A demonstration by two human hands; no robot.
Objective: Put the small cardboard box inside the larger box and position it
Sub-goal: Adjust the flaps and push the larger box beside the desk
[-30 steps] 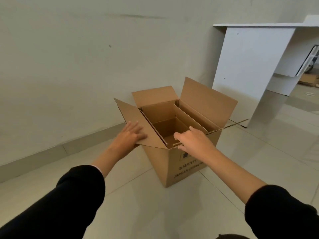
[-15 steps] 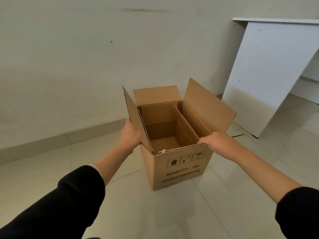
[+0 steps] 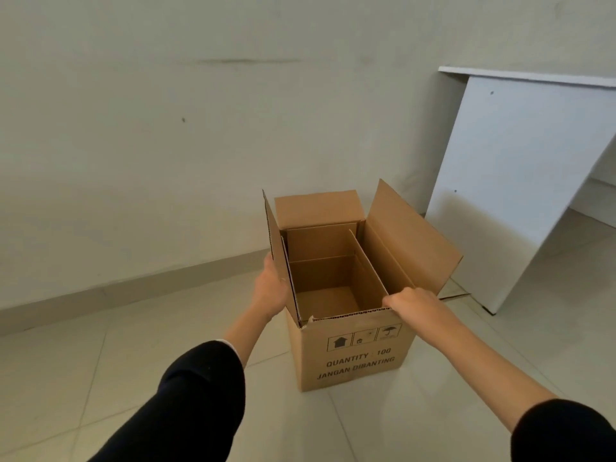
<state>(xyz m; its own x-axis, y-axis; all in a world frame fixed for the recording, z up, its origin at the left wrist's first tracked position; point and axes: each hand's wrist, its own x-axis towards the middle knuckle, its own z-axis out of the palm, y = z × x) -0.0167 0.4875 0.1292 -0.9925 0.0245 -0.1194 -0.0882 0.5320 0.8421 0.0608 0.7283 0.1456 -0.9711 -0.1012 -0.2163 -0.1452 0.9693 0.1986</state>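
Note:
The larger cardboard box (image 3: 356, 355) stands upright on the tiled floor, its top flaps open and black print on its near face. The small cardboard box (image 3: 333, 281) sits inside it, open-topped and pushed against the left wall, with a narrow gap on the right. My left hand (image 3: 270, 288) presses on the outside of the upright left flap. At the near right corner, my right hand (image 3: 411, 303) grips the big box's rim, fingers curled over the edge.
A white desk panel (image 3: 513, 195) stands close behind the box on the right. A pale wall with a skirting board (image 3: 133, 288) runs along the back. Glossy floor tiles (image 3: 83, 378) surround the box.
The left flap has gone from lying outward to standing upright under my left hand. My right hand slid from the near edge's middle to the right corner. The box turned to face me squarely.

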